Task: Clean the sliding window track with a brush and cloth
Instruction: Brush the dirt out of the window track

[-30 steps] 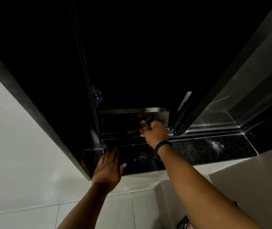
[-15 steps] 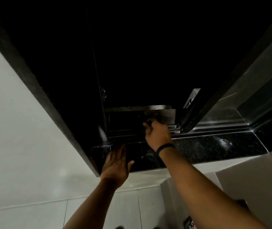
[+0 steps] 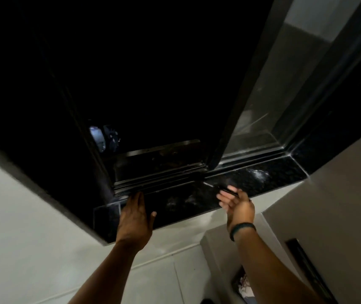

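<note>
The sliding window track (image 3: 159, 179) runs dark and grooved along the bottom of the open window. In front of it lies a black speckled stone sill (image 3: 262, 174). My left hand (image 3: 135, 218) rests flat on the sill, fingers together, with the fingertips at the track's front rail. My right hand (image 3: 238, 205), with a dark wristband, hovers over the sill's front edge. It holds a thin dark brush (image 3: 219, 188) whose pale tip points toward the track. Motion blurs that hand. No cloth is in view.
The sliding pane's dark frame (image 3: 230, 128) stands at the track's right end, with fixed glass (image 3: 273, 95) beyond it. A white wall (image 3: 21, 216) is at the left, a tiled floor (image 3: 164, 281) lies below, and a white ledge (image 3: 328, 205) juts out at the right.
My right hand has drawn back from inside the track to above the sill's front edge. My left hand has stayed flat on the sill. The view has tilted slightly.
</note>
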